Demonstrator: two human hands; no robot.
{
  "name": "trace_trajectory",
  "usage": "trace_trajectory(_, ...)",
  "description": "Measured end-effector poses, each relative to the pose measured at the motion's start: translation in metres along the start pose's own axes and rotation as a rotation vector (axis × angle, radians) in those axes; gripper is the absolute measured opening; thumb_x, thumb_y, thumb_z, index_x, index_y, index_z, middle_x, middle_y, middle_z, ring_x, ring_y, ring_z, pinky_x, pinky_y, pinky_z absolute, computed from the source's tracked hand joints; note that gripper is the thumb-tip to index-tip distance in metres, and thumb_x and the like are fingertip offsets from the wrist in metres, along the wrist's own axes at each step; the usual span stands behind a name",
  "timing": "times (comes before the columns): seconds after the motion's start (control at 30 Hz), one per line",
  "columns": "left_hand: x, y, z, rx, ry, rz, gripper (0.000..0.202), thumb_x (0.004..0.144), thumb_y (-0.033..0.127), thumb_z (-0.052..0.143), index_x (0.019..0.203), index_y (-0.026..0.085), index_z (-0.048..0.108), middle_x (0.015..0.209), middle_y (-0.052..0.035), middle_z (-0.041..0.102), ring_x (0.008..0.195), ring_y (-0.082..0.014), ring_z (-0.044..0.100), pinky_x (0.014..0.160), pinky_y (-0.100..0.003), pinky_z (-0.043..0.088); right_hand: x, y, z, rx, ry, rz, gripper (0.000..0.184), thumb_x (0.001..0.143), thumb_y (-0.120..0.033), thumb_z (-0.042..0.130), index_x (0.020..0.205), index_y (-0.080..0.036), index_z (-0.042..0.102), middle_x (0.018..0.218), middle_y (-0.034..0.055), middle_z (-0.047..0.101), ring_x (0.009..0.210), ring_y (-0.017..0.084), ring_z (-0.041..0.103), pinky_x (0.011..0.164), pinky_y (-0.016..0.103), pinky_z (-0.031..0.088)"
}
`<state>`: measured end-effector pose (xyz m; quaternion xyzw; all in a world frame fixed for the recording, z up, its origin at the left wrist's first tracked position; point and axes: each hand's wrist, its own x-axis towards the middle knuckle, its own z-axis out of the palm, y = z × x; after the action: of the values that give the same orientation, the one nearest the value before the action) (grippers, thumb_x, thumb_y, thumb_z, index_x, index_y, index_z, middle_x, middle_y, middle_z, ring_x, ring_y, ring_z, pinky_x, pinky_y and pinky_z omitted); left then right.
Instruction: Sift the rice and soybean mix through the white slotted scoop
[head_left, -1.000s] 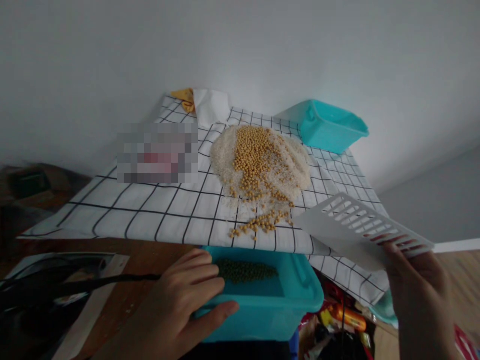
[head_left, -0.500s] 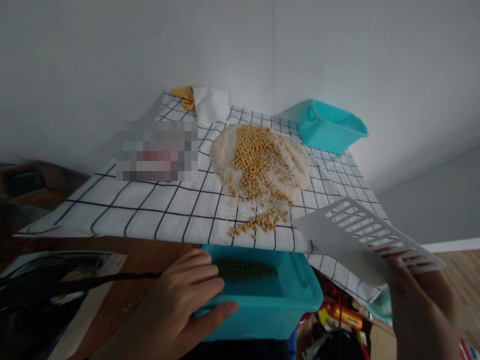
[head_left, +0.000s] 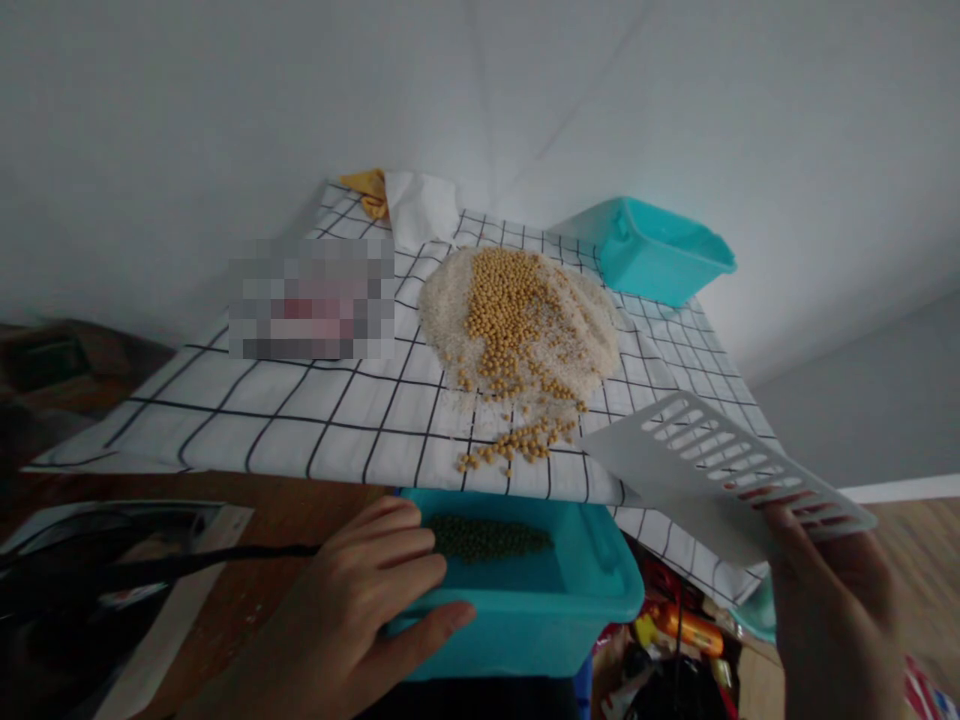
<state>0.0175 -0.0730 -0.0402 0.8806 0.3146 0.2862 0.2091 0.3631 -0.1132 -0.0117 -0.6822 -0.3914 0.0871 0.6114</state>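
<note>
My left hand [head_left: 360, 600] grips the near left corner of a teal plastic bin [head_left: 540, 615] held under the table's front edge; dark green beans [head_left: 487, 537] lie inside it. My right hand [head_left: 832, 600] holds a white slotted plastic scraper [head_left: 712, 465] at its slotted end, its flat blade pointing left over the cloth's edge. On the black-gridded white cloth [head_left: 300, 420] lies a mound of white rice [head_left: 592, 330] topped with yellow soybeans [head_left: 510, 300]. A small cluster of soybeans [head_left: 517, 445] sits near the front edge, just left of the blade.
A second teal bin [head_left: 660, 250] stands at the table's back right against the wall. A white and yellow cloth [head_left: 409, 205] lies at the back. A black cable [head_left: 187, 565] crosses the wooden surface at left. Colourful clutter [head_left: 675, 640] shows on the floor below.
Almost nothing has moved: the scraper has drifted slightly to the left and down, and the view has shifted a little. My left hand stays on the bin.
</note>
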Motion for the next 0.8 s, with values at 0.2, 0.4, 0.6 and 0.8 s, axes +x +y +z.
trace_trajectory(0.2,-0.001,0.000,0.000,-0.008,-0.009,-0.022,0.035,0.099,0.029,0.053,0.066,0.019,0.048,0.064,0.0029,0.049,0.067,-0.0153,0.049,0.071,-0.032,0.037,-0.002,-0.004,0.005,0.090,0.016,0.060,0.024,0.074,-0.033,0.076,0.094,-0.020,0.072,0.097,0.0089,0.074,0.100,0.030,0.070,0.095,0.051,0.051)
trace_trajectory(0.4,-0.001,0.000,0.000,-0.005,-0.003,-0.014,0.032,0.099,0.028,0.053,0.068,0.019,0.051,0.065,0.0028,0.050,0.067,-0.0158,0.050,0.075,-0.033,0.037,-0.005,-0.017,0.008,0.134,-0.060,0.127,0.023,0.074,-0.031,0.079,0.090,-0.016,0.072,0.091,0.0092,0.074,0.096,0.029,0.069,0.097,0.051,0.049)
trace_trajectory(0.6,0.000,-0.001,0.001,-0.006,-0.003,0.001,0.032,0.099,0.028,0.054,0.068,0.019,0.050,0.065,0.0029,0.051,0.068,-0.0157,0.051,0.075,-0.033,0.037,-0.013,-0.018,0.011,0.163,-0.051,0.192,0.025,0.073,-0.032,0.080,0.091,-0.016,0.073,0.095,0.0094,0.075,0.095,0.028,0.069,0.098,0.049,0.048)
trace_trajectory(0.8,-0.001,-0.001,0.000,-0.011,-0.010,-0.001,0.033,0.100,0.028,0.053,0.068,0.019,0.050,0.065,0.0029,0.050,0.068,-0.0156,0.050,0.074,-0.033,0.037,-0.013,-0.013,0.010,0.140,-0.085,0.166,0.027,0.074,-0.033,0.079,0.095,-0.016,0.073,0.104,0.0114,0.074,0.103,0.030,0.068,0.099,0.049,0.048)
